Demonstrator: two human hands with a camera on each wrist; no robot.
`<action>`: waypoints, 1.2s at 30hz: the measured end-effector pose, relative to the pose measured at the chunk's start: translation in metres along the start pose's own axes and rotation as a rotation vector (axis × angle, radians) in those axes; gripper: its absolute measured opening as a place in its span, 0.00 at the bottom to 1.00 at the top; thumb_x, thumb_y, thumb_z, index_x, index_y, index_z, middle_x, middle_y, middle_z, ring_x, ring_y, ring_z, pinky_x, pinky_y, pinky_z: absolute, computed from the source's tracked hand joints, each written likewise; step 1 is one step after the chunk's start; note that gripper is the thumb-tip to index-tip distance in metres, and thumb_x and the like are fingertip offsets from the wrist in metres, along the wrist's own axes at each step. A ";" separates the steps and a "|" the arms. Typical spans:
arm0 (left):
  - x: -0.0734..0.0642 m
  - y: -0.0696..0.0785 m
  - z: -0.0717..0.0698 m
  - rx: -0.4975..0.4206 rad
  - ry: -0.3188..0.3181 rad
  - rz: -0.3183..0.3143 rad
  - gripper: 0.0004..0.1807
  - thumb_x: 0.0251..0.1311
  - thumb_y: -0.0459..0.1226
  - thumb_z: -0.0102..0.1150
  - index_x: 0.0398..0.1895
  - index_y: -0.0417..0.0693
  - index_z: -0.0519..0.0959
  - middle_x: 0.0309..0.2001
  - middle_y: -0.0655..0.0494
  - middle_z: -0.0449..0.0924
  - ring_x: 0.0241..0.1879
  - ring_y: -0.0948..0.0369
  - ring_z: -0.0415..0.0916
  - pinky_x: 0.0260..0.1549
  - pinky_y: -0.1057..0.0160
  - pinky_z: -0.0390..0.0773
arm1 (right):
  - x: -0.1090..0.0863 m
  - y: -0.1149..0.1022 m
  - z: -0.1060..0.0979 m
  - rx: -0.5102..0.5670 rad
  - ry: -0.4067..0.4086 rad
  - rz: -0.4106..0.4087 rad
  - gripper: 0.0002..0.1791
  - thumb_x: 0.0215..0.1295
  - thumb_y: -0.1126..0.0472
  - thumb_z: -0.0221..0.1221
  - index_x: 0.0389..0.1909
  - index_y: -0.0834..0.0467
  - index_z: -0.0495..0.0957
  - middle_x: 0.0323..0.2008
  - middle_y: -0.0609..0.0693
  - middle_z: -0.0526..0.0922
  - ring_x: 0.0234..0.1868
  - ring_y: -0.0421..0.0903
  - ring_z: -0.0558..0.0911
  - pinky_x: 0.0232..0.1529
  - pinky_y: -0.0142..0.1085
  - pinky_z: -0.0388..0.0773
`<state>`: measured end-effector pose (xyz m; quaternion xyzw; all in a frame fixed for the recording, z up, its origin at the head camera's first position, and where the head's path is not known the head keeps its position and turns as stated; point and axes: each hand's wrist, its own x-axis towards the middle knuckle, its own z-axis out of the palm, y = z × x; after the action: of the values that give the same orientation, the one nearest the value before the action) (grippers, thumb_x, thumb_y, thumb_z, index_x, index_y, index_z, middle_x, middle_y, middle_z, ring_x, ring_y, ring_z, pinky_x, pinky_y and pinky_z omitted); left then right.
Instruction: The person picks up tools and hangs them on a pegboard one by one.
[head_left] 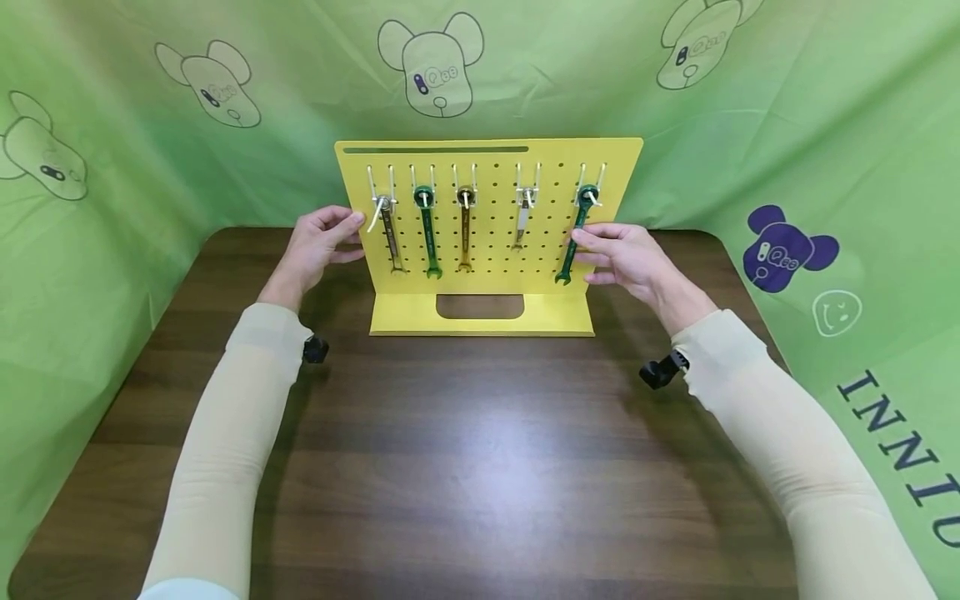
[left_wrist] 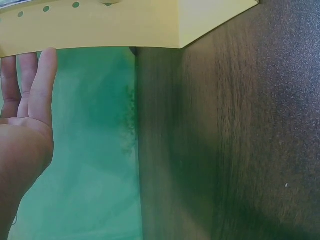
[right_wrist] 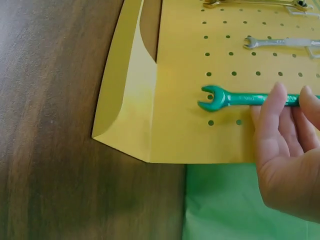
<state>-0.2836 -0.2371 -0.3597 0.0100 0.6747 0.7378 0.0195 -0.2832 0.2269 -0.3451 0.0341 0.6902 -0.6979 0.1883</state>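
Note:
A yellow pegboard stand [head_left: 487, 312] stands upright at the back of the table. My left hand [head_left: 315, 246] grips its left edge, thumb on the front face and the other fingers at the edge; in the left wrist view several fingers [left_wrist: 41, 90] reach that edge. My right hand [head_left: 626, 258] pinches the shaft of the rightmost green wrench [head_left: 577, 237], whose ring end hangs on a white hook. In the right wrist view its open jaw end [right_wrist: 215, 98] lies over the board. Also hanging are a dark silver wrench [head_left: 391, 237], another green wrench [head_left: 430, 242], a gold wrench [head_left: 466, 233] and a short silver wrench [head_left: 522, 221].
The brown wooden table [head_left: 450, 458] spreads in front of the stand. Green printed cloth [head_left: 300, 83] hangs close behind the board and along both sides. White double-wire hooks [head_left: 537, 175] stick out from the board and bear the wrenches.

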 end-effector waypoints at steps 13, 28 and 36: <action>-0.002 0.001 0.000 0.006 0.005 0.001 0.06 0.66 0.39 0.67 0.39 0.45 0.84 0.39 0.52 0.81 0.36 0.59 0.82 0.43 0.55 0.88 | -0.002 0.007 0.001 0.084 0.125 -0.098 0.18 0.57 0.56 0.76 0.46 0.57 0.84 0.44 0.48 0.89 0.43 0.46 0.87 0.34 0.37 0.89; 0.000 0.000 0.000 -0.011 0.010 0.004 0.06 0.65 0.39 0.68 0.38 0.45 0.84 0.39 0.53 0.80 0.36 0.59 0.81 0.46 0.51 0.86 | -0.006 0.009 -0.003 0.152 0.122 -0.136 0.14 0.59 0.61 0.74 0.42 0.60 0.82 0.42 0.50 0.89 0.44 0.49 0.89 0.34 0.37 0.89; -0.001 0.001 -0.001 -0.007 0.002 0.005 0.07 0.66 0.38 0.68 0.39 0.44 0.84 0.39 0.53 0.80 0.35 0.59 0.82 0.45 0.51 0.87 | -0.006 0.006 -0.006 0.179 0.085 -0.119 0.14 0.61 0.58 0.72 0.44 0.59 0.83 0.43 0.52 0.89 0.44 0.50 0.88 0.34 0.38 0.89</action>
<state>-0.2826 -0.2379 -0.3589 0.0110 0.6720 0.7403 0.0169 -0.2766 0.2339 -0.3487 0.0390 0.6332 -0.7646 0.1132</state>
